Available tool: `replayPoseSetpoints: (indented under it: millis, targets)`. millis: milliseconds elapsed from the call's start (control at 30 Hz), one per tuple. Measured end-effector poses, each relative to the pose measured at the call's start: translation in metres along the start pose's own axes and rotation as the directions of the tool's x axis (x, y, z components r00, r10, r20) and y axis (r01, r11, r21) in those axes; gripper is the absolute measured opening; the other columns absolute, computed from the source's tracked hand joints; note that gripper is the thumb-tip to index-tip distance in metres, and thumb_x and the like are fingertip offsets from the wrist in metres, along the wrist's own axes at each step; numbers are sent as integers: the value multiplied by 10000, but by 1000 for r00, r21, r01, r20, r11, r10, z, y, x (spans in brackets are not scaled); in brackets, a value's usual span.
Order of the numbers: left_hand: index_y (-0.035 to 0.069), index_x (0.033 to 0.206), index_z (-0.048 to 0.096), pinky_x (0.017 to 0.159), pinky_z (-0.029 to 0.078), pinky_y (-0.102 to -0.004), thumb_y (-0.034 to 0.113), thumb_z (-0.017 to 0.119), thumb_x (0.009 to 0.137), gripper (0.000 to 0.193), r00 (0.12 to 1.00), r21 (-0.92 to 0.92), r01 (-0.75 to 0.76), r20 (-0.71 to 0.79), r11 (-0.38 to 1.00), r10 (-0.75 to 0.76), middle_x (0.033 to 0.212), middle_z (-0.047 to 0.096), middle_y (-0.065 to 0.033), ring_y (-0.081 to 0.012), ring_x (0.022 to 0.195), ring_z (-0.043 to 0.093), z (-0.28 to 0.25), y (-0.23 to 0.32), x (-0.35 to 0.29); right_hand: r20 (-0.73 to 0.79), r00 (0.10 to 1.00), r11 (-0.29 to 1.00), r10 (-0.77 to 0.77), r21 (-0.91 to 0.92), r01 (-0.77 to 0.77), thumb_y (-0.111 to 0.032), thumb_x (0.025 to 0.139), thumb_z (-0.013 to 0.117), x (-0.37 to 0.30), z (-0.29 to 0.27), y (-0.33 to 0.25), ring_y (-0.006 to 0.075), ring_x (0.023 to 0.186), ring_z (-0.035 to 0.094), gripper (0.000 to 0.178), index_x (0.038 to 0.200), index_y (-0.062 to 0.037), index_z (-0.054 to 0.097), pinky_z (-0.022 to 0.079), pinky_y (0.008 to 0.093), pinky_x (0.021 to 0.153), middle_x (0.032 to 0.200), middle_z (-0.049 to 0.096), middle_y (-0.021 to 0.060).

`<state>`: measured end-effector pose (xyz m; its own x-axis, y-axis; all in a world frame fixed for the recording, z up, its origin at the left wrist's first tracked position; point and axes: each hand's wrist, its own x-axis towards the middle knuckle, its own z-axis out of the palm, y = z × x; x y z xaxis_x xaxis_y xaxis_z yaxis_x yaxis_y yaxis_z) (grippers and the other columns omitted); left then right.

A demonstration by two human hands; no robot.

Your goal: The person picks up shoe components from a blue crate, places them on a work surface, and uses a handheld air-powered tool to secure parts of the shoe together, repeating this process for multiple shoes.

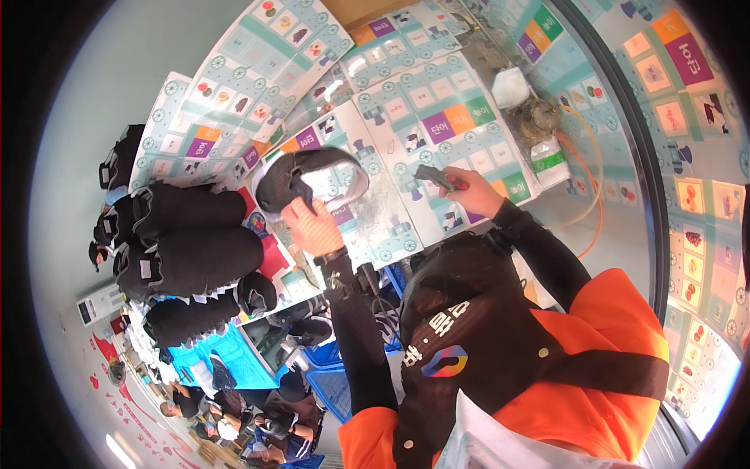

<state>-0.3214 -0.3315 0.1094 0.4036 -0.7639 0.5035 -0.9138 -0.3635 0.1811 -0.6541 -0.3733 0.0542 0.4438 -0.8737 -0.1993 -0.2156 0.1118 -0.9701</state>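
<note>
My left hand (312, 226) is closed on the edge of a black cap-like piece (280, 184), which has a wide round opening and a pale grey rim. It is tilted above the table, and its far part hides some of the printed covering. To its right, my right hand (478, 195) is closed around a small dark grey tool (432, 177) with a red part by the fingers. The tool's exact kind cannot be made out. A gap separates the tool from the black piece. Under both hands lies the table (402, 160), covered with printed teal and white sheets.
Nested stacks of black caps (199, 262) stand on the left. Right of the table are a dark fuzzy clump (533, 119), a white box with a green band (550, 162) and an orange cord (598, 211). Blue crates (330, 389) sit below. Other people (289, 418) work at lower left.
</note>
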Motion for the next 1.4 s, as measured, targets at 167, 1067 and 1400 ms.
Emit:
replayPoseSetpoints:
  millis: [167, 1067, 1400]
  targets:
    - [66, 1123, 525, 790, 515, -521, 177, 699, 846, 345, 967, -344, -31, 229, 938, 116, 1111, 573, -192, -448, 970, 615, 63, 11, -47, 57, 995, 993, 88, -89, -82, -152, 848, 680, 3, 20, 7, 368, 797, 658, 228, 1055, -58, 661, 508, 392, 730, 822, 679, 165]
    - [12, 1019, 588, 674, 538, -361, 145, 759, 847, 277, 868, -549, 236, 491, 802, 80, 924, 672, -144, -264, 734, 692, 85, 5, -117, 77, 994, 886, 74, -463, -30, -130, 781, 631, 45, 41, 15, 385, 788, 671, 343, 1102, -29, 696, 515, 442, 722, 834, 687, 230]
    - [10, 1016, 586, 661, 539, -357, 150, 763, 845, 283, 844, -510, 284, 535, 812, 41, 931, 682, -148, -259, 712, 700, 82, 7, -119, 161, 956, 916, 244, -363, -173, -139, 756, 586, 34, 39, -12, 494, 869, 641, 239, 900, 17, 693, 504, 541, 777, 867, 673, 297]
